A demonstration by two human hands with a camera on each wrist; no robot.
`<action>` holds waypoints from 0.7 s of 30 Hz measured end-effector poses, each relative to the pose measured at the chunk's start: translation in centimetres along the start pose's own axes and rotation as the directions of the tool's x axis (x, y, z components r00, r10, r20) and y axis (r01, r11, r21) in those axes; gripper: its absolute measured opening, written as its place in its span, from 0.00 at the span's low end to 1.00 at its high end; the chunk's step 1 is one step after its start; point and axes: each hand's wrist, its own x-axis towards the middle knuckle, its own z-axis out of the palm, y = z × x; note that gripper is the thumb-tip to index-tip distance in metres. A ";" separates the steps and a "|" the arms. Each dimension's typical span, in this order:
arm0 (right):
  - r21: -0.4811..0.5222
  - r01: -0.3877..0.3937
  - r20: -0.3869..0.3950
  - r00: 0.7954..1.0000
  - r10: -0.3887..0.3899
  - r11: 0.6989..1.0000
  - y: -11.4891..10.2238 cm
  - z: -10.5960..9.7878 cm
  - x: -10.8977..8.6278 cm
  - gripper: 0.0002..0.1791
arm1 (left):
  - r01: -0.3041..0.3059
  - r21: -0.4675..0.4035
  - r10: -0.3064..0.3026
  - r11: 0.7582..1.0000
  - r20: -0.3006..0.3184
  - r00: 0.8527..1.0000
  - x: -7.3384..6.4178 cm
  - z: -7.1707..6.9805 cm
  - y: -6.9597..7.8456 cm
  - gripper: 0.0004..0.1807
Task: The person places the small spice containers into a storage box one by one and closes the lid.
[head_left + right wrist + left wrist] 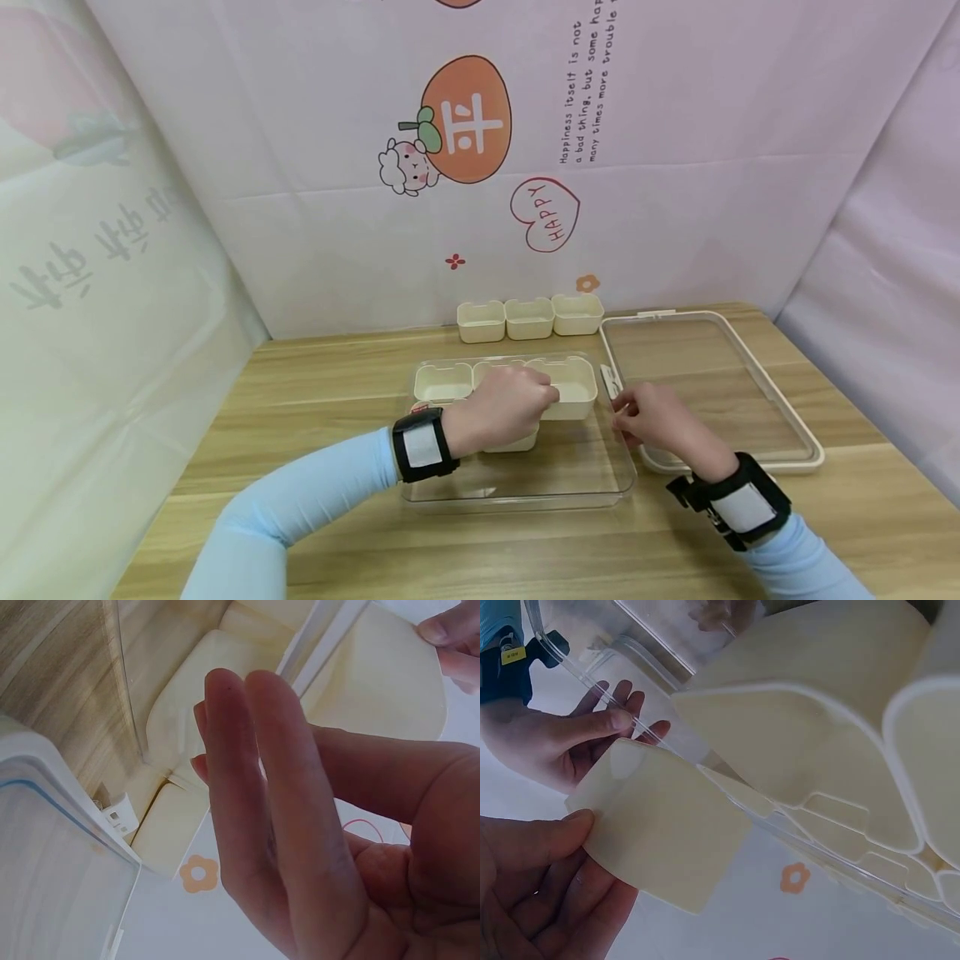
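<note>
My left hand [510, 404] pinches the edge of a cream plastic bin [660, 817] between thumb and fingers. In the head view this bin [576, 398] is at the back right of a clear plastic box [555, 479]; whether it touches the box's floor I cannot tell. Another cream bin [442, 382] stands at the box's back left, with more bins partly hidden by my left hand. My right hand [651, 417] grips the box's right rim, thumb on one side and fingers on the other, as the left wrist view shows.
Three small cream bins [529, 320] stand in a row behind the box, near the wall cloth. To the right, a clear lid [693, 375] with a white frame lies on the wooden table [330, 542], close to my right hand.
</note>
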 end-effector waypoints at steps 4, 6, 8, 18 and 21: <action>-0.006 0.003 -0.004 1.000 -0.003 1.000 0.1 0.1 0.1 0.15 | -0.016 -0.015 0.016 1.000 0.016 1.000 0.2 0.1 0.3 0.16; -0.008 0.003 -0.004 1.000 -0.003 1.000 0.1 0.2 0.1 0.14 | -0.024 -0.011 0.024 1.000 0.033 0.999 0.3 0.1 0.5 0.14; 0.001 -0.002 -0.003 1.000 0.002 1.000 0.1 0.2 0.2 0.14 | -0.034 -0.003 0.034 0.999 0.058 0.998 0.4 0.2 0.6 0.13; -0.001 -0.007 0.002 1.000 0.007 1.000 0.1 0.2 0.2 0.14 | -0.032 -0.016 0.034 0.999 0.152 0.988 1.1 1.0 1.5 0.10; -0.013 -0.003 0.003 1.000 0.003 1.000 0.2 0.2 0.2 0.14 | -0.028 -0.025 0.032 0.999 0.170 0.985 1.1 1.3 1.7 0.09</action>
